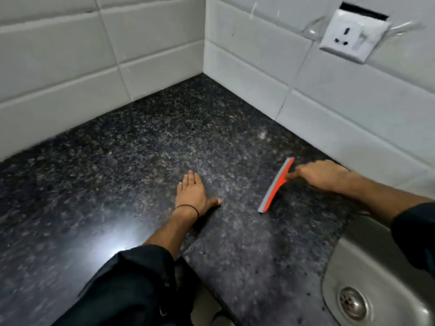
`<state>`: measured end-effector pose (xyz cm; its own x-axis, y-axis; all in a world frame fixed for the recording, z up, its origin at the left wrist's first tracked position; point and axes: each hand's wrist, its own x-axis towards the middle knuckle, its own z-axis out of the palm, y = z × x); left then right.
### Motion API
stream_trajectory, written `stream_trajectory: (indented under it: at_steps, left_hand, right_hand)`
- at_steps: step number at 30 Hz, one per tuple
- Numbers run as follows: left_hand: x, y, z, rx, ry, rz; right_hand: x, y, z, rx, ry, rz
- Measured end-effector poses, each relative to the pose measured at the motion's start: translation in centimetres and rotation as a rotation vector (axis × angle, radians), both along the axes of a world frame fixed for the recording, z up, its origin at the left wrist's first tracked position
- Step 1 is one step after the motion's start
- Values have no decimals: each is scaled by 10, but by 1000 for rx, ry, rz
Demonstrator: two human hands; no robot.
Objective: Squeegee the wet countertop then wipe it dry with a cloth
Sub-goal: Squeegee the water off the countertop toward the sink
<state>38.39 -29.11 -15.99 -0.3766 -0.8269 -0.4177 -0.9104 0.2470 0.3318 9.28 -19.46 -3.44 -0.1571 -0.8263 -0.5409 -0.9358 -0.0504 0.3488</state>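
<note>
A dark speckled granite countertop (131,147) fills the view and meets white tiled walls in a corner. An orange squeegee (275,185) with a grey rubber blade rests blade-down on the counter at the right, near the wall. My right hand (320,175) grips its handle from the right side. My left hand (195,192) lies flat on the counter in the middle, palm down, fingers together, holding nothing. No cloth is in view.
A steel sink (367,274) with a round drain (353,302) is set into the counter at the lower right. A white wall socket (350,36) sits on the right wall. The counter's front edge runs under my left forearm.
</note>
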Motion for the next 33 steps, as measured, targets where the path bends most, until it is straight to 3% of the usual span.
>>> stream_trajectory:
  at_steps: [4, 8, 12, 21, 27, 33]
  left_hand:
    - [-30, 44, -7, -41, 17, -11]
    - [-20, 44, -1, -113, 3, 22]
    - [19, 38, 2, -137, 12, 144]
    - [166, 57, -5, 30, -70, 549]
    - [174, 72, -12, 0, -26, 654]
    - [177, 65, -16, 5, -3, 672]
  right_hand:
    - [-31, 68, 2, 49, 36, -93]
    - [-37, 79, 10, 24, 114, -65]
    - [-2, 47, 24, -100, -27, -53]
    - [173, -89, 6, -241, -295, 316]
    - [287, -154, -17, -315, -327, 460]
    - [349, -188, -24, -338, -316, 544]
